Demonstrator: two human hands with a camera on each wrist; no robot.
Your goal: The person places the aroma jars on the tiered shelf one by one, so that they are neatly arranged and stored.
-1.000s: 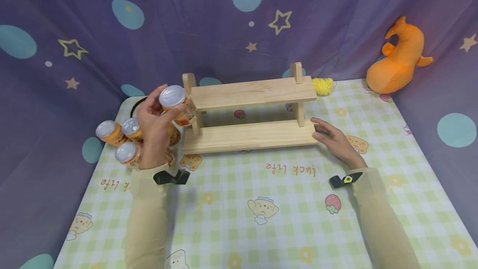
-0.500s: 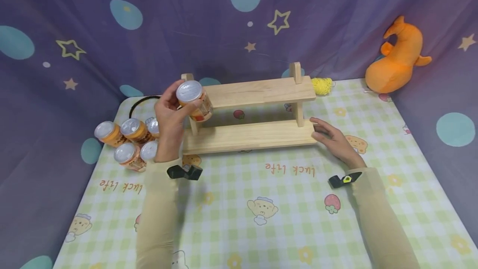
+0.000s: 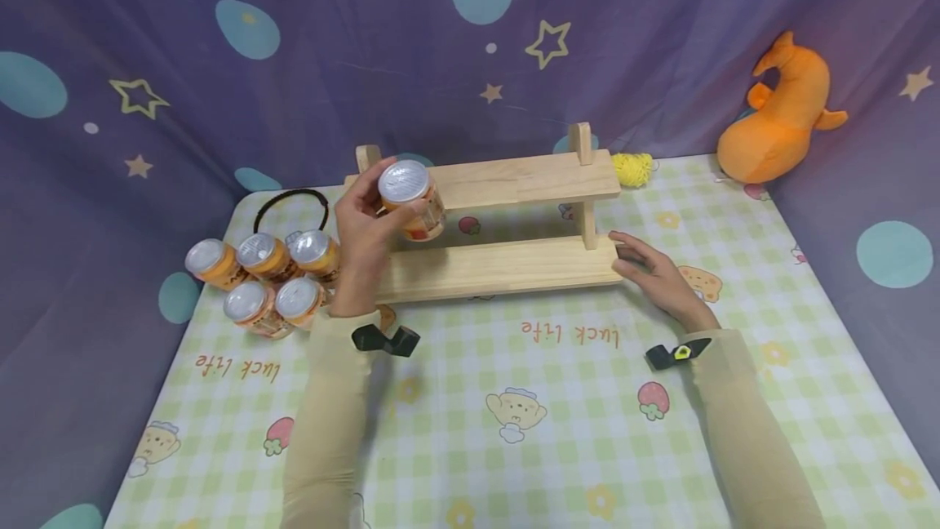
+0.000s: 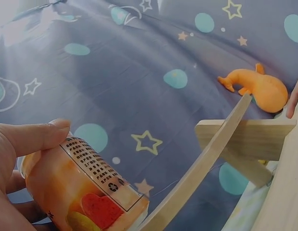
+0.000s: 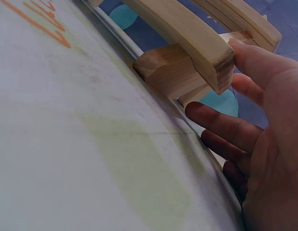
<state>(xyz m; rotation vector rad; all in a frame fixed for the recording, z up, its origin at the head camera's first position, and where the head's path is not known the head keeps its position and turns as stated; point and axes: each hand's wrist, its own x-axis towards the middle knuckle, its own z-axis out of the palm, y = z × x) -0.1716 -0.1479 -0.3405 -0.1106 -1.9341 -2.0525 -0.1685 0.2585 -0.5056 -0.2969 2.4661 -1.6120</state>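
Observation:
My left hand point(image 3: 365, 227) grips an orange-labelled can point(image 3: 420, 206) with a silvery ridged lid, thumb on its near side. The can is upright in the head view, raised in front of the upper shelf. Red fruit is printed on the can point(image 4: 86, 192) in the left wrist view. A two-tier wooden rack point(image 3: 507, 264) stands before me, its left end partly hidden by my left hand. My right hand point(image 3: 661, 280) touches the right end of the lower board point(image 5: 206, 57), its fingers loosely extended. Several similar cans point(image 3: 257, 304) stand left of the rack.
A dark cord loop point(image 3: 294, 193) lies behind the standing cans. Yellow yarn point(image 3: 633, 170) sits by the rack's right end, and an orange plush toy point(image 3: 782, 121) is in the back right corner. A purple curtain point(image 3: 308, 88) rises behind the checked tablecloth point(image 3: 587, 415).
My left hand has carried the can rightwards, from the rack's left end to in front of the upper shelf, uncovering the standing cans and the cord. My right hand stays at the board's end.

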